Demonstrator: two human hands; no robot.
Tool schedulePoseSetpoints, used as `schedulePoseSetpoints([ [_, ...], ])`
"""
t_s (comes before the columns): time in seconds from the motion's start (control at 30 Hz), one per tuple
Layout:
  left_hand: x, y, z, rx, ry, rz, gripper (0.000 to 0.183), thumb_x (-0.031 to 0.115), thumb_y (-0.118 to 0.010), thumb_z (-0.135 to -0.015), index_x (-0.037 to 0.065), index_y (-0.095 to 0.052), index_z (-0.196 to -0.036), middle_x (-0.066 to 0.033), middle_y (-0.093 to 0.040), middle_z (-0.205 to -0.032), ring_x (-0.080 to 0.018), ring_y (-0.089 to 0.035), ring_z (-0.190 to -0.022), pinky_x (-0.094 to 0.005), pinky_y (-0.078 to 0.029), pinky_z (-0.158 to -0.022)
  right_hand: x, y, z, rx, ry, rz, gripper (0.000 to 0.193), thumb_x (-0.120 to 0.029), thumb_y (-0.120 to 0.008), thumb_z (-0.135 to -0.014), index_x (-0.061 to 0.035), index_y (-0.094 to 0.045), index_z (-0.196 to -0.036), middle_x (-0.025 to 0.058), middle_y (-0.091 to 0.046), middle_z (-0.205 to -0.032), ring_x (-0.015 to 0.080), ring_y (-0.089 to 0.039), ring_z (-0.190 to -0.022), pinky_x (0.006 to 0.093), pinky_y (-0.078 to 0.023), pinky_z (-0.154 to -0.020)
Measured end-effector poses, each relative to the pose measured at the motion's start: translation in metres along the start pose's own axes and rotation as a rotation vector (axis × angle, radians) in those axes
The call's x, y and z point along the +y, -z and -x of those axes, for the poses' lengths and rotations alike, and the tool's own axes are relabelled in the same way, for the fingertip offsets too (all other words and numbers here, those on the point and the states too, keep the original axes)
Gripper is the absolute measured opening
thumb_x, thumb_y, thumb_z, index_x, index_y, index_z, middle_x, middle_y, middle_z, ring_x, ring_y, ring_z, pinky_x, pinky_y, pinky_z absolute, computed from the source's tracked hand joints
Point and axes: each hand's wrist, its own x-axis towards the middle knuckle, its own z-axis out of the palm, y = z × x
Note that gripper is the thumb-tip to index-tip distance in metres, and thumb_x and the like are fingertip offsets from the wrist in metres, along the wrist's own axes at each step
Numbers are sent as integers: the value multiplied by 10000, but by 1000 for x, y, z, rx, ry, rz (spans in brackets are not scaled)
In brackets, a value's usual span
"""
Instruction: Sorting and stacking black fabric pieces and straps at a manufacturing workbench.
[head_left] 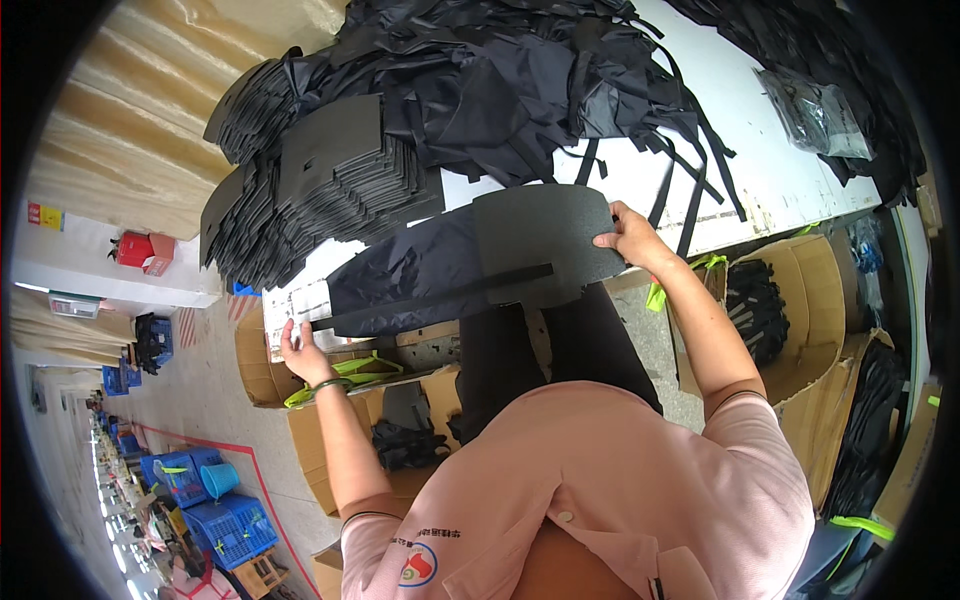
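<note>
A stiff dark grey panel [540,232] with a rounded right end spans the front edge of the table in front of me. Thin black fabric [410,272] extends from it to the left, with a flat black strap [430,303] running along its near side. My right hand [632,241] grips the panel's right end between thumb and fingers. At the opposite end, my left hand [304,355] pinches the tip of the strap. Just beyond are stacks of matching dark grey panels [335,150].
A large heap of black fabric pieces with straps [480,80] covers the back of the white table [775,200]. Cardboard boxes [810,300] holding black pieces stand below on the right and left. Blue crates [230,528] sit on the floor at the far left.
</note>
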Motion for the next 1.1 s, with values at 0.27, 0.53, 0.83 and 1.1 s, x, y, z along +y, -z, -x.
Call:
schedulePoseSetpoints([
  [0.27, 145, -70, 239, -1562, 1200, 968, 573, 451, -397, -998, -13, -446, -1331, -171, -537, -1299, -296, -510, -1215, -430, -358, -1078, -9, 10, 9, -110, -71, -411, 297, -103, -732, -813, -4, -556, -1031, 21, -596, -717, 69, -504, -537, 209, -367, -415],
  [0.53, 141, -135, 265, -1022, 1307, 1262, 284, 177, -582, -939, 64, -543, -1197, -86, -581, -1233, -239, -540, -1166, -416, -433, -1012, -25, -2, 24, -70, -28, -284, 375, -86, -710, -832, 22, -500, -1123, 57, -631, -789, 111, -587, -668, 246, -473, -574],
  [0.83, 139, -141, 273, -959, 1376, 1256, 264, 98, -588, -916, 66, -559, -1176, -82, -611, -1193, -244, -576, -1120, -397, -464, -981, -11, -9, 25, 127, 125, 159, 478, -125, -713, -811, -3, -439, -1183, 247, -646, -973, 398, -617, -981, 414, -478, -833],
  [1.1, 141, -140, 274, -964, 1285, 1211, 280, 115, -591, -917, 58, -549, -1188, -80, -606, -1197, -238, -566, -1135, -394, -454, -994, -12, -7, 23, 130, 127, 170, 489, -130, -723, -805, 8, -440, -1178, 244, -647, -963, 381, -628, -971, 405, -484, -826],
])
